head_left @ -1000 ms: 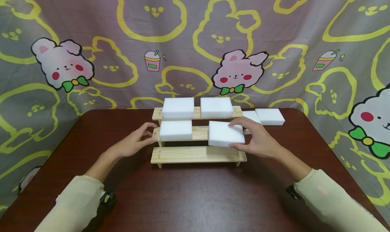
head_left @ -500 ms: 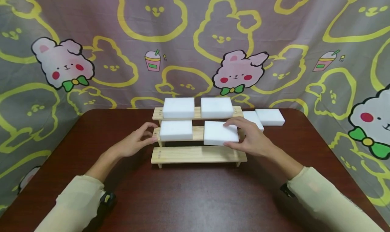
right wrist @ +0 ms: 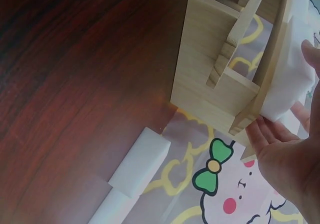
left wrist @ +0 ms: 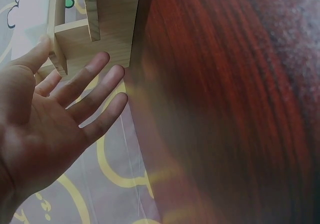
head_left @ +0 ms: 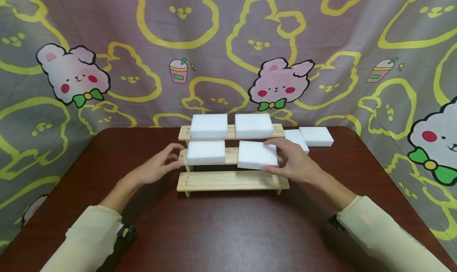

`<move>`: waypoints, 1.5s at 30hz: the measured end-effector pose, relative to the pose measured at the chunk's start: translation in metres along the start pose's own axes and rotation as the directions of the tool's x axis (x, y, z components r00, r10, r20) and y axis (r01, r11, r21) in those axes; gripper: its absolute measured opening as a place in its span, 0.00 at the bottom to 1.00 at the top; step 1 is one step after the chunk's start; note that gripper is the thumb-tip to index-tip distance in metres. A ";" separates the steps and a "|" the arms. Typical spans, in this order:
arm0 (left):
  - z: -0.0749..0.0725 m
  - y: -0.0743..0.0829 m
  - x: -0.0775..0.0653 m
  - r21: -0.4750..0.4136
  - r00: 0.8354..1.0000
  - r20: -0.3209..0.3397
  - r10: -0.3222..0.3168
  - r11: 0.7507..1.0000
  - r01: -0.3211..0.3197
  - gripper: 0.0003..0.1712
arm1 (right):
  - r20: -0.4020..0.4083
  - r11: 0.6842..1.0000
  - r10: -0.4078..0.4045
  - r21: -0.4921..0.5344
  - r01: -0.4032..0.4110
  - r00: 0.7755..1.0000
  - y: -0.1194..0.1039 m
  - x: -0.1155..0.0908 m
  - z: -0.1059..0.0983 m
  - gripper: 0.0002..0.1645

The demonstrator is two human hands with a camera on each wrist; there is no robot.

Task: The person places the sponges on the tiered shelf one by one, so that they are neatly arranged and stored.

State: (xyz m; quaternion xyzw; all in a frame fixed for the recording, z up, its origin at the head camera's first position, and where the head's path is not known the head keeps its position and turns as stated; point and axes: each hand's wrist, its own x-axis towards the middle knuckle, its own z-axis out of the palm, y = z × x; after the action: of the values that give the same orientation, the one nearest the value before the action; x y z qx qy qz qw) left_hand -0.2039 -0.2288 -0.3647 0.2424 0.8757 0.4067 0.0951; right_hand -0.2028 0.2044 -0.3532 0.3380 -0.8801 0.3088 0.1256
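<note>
A three-step wooden stand [head_left: 228,181] stands on the table. My left hand [head_left: 158,164] is at the left end of its middle shelf, thumb at the front edge and index finger behind; the other fingers spread loosely in the left wrist view. With thumb and fingers, my right hand [head_left: 298,161] grips a white foam block [head_left: 256,155] over the right part of the middle shelf, slightly turned. Another foam block [head_left: 206,152] lies on that shelf's left part. On the top shelf sit a left block [head_left: 209,126] and a right block [head_left: 253,125].
Two more white foam blocks, a nearer one [head_left: 296,139] and a farther one [head_left: 317,136], lie on the dark red-brown table [head_left: 228,232] right of the stand. A patterned curtain [head_left: 214,57] hangs behind.
My right hand has moved left with its foam block, mostly in the first half second, bringing it over the middle shelf. The left hand has stayed in place.
</note>
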 end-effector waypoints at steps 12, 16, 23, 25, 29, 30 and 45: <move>0.001 -0.001 0.000 -0.019 1.000 -0.002 0.000 1.000 0.000 0.28 | -0.043 0.998 0.023 0.058 -0.020 0.999 0.005 -0.008 -0.007 0.44; 0.001 -0.001 -0.001 -0.017 1.000 -0.001 -0.005 1.000 0.005 0.28 | -0.050 0.996 0.019 0.085 -0.015 0.999 0.006 -0.008 -0.007 0.44; 0.001 -0.001 0.000 -0.018 1.000 -0.003 0.001 1.000 -0.001 0.28 | -0.063 0.995 0.084 0.061 -0.080 0.994 0.005 -0.007 -0.003 0.38; 0.001 -0.001 0.000 -0.024 1.000 -0.002 0.003 1.000 -0.003 0.28 | -0.069 0.994 0.094 0.057 -0.090 0.993 0.004 -0.007 -0.002 0.36; 0.001 -0.001 0.000 -0.028 1.000 -0.003 0.008 1.000 -0.008 0.27 | -0.070 0.995 0.095 0.040 -0.093 0.993 0.004 -0.008 -0.002 0.33; 0.001 -0.001 0.000 -0.029 1.000 -0.002 0.010 1.000 -0.010 0.27 | -0.069 0.995 0.092 0.035 -0.090 0.993 0.003 -0.008 -0.002 0.32; 0.000 0.000 -0.001 -0.026 1.000 0.004 0.005 1.000 -0.005 0.28 | -0.081 0.995 0.066 0.073 -0.060 0.995 0.007 -0.004 -0.001 0.29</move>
State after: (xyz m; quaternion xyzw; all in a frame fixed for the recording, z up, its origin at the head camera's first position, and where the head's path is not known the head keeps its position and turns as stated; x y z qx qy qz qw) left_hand -0.2032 -0.2289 -0.3649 0.2441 0.8694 0.4180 0.0988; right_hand -0.2042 0.2110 -0.3572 0.3011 -0.8729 0.3574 0.1402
